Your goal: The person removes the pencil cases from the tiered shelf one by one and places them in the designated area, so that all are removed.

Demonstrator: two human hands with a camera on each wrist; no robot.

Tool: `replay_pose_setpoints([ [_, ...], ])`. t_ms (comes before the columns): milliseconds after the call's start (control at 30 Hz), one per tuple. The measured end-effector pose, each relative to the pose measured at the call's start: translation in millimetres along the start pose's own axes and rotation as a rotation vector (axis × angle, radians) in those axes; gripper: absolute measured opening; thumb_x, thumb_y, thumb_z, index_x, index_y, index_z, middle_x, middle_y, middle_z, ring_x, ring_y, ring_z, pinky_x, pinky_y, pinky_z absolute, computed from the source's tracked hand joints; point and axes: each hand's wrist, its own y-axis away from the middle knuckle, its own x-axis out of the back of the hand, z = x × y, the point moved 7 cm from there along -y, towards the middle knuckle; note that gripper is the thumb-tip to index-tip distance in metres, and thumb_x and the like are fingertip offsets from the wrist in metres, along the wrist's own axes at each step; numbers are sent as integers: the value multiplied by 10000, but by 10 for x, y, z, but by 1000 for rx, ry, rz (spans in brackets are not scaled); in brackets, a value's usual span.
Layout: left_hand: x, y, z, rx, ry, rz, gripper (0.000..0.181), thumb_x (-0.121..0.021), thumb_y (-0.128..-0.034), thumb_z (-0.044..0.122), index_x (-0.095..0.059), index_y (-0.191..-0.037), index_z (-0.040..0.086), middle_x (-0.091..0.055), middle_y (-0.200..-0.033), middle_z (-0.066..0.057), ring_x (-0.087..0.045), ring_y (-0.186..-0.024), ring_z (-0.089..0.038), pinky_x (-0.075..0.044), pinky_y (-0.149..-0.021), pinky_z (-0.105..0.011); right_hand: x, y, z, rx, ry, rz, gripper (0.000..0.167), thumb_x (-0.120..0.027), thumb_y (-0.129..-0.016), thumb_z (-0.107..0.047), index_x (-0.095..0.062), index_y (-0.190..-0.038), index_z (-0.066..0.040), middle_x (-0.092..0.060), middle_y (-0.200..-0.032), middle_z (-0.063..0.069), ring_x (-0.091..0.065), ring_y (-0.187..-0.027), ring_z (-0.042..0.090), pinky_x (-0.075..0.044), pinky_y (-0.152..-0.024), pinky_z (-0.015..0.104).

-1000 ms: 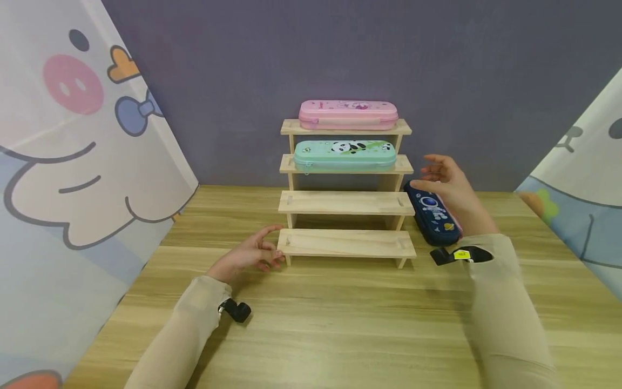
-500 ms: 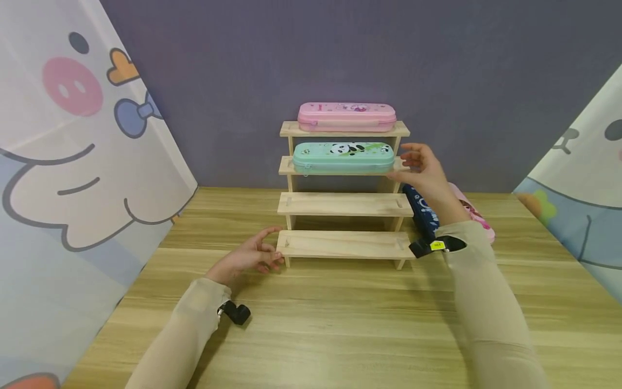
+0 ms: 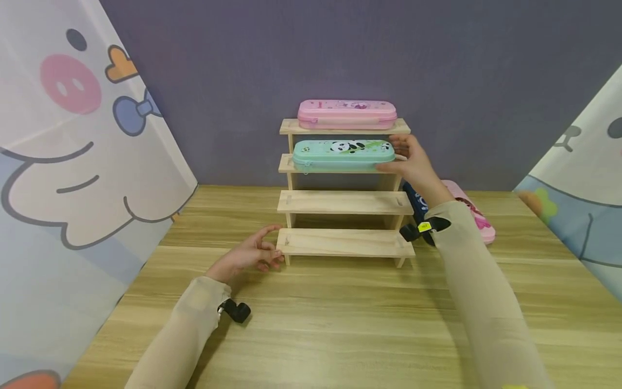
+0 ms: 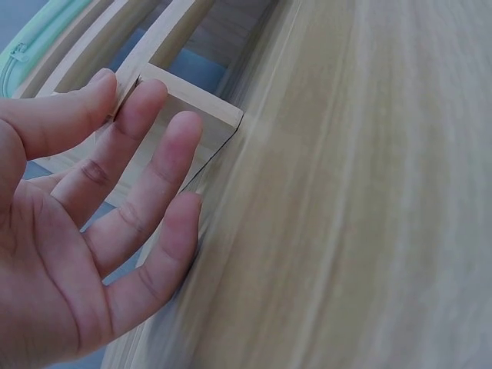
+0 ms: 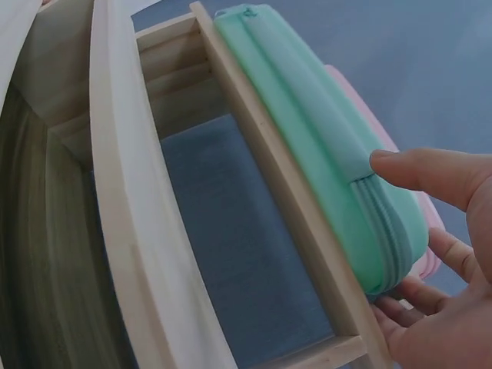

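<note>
A light-wood stepped stand (image 3: 346, 202) is at the middle of the table. My left hand (image 3: 248, 254) holds the left end of its lowest step, thumb and index finger on either side of the board; the other fingers spread beside it in the left wrist view. A mint-green panda pencil case (image 3: 343, 154) lies on the second step from the top. My right hand (image 3: 410, 162) reaches around its right end, the thumb (image 5: 415, 171) extended across the front and the fingers beside and below the end. A pink pencil case (image 3: 347, 114) lies on the top step.
To the right of the stand, a navy pencil case (image 3: 418, 202) and another pink pencil case (image 3: 478, 219) lie on the table, partly hidden by my right arm. Behind stands a dark grey wall (image 3: 233, 81). Cartoon-printed panels (image 3: 53, 178) flank the table (image 3: 301, 324).
My right hand has moved left and up, from the navy case to the right end of the mint-green pencil case. My left hand stays at the lowest step. The cases rest where they were.
</note>
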Motion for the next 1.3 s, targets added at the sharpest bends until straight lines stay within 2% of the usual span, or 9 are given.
replay_pose_setpoints([
  [100, -2, 7, 2, 3, 4, 3, 799, -605, -987, 54, -88, -1595, 99, -720, -1000, -89, -689, -804, -221, -536, -653, -350, -30, -43, 18, 7, -7, -16, 715, -739, -846, 26, -355, -1447, -18, -347, -1459, 173, -357, -1321, 302, -352, -1069, 429],
  [267, -2, 4, 3, 8, 10, 6, 795, -601, -987, 48, -94, -1596, 111, -720, -996, -84, -686, -804, -218, -538, -657, -349, -59, -60, 62, -1, 17, -49, 694, -745, -856, 3, -378, -1444, -47, -404, -1452, 137, -438, -1271, 281, -457, -931, 303],
  [467, -9, -14, 20, 5, 4, 5, 786, -597, -988, 40, -103, -1595, 114, -719, -992, -94, -686, -797, -221, -540, -645, -340, -39, -22, 66, 9, 60, -62, 662, -756, -866, -29, -402, -1425, -50, -411, -1449, 125, -467, -1232, 253, -465, -868, 221],
  [667, -14, -10, 14, 3, 4, 5, 789, -598, -991, 47, -97, -1596, 110, -718, -985, -93, -689, -797, -226, -538, -642, -343, -20, 4, 107, 20, 8, -78, 537, -752, -859, 6, -504, -1330, -63, -456, -1392, 103, -543, -1119, 205, -508, -803, 202],
  [767, -13, -2, 12, 1, 2, 6, 796, -602, -990, 52, -91, -1597, 106, -718, -986, -95, -689, -800, -233, -539, -647, -348, 6, 7, 108, 62, -23, -71, 491, -770, -836, 27, -577, -1276, -72, -483, -1350, 51, -567, -1080, 169, -516, -813, 210],
  [867, -13, 3, 15, 3, 2, 9, 794, -602, -990, 51, -94, -1597, 107, -719, -986, -97, -690, -802, -238, -540, -650, -349, 34, 16, 102, 111, -30, -53, 457, -796, -805, 44, -638, -1220, -63, -493, -1338, 17, -560, -1106, 164, -504, -879, 244],
  [1067, -15, 7, 26, 8, 1, 11, 778, -589, -992, 37, -105, -1595, 116, -719, -986, -92, -692, -805, -236, -536, -648, -342, 63, 46, 96, 168, -27, -1, 443, -836, -746, 70, -685, -1151, -25, -500, -1362, 79, -520, -1205, 190, -443, -1015, 366],
  [1300, -9, 3, 23, 1, -11, 8, 780, -585, -992, 33, -96, -1595, 104, -716, -1001, -100, -696, -817, -244, -541, -660, -352, 78, 127, 104, 206, -55, 38, 458, -855, -705, 86, -723, -1127, -36, -494, -1382, 139, -526, -1208, 180, -472, -939, 232],
])
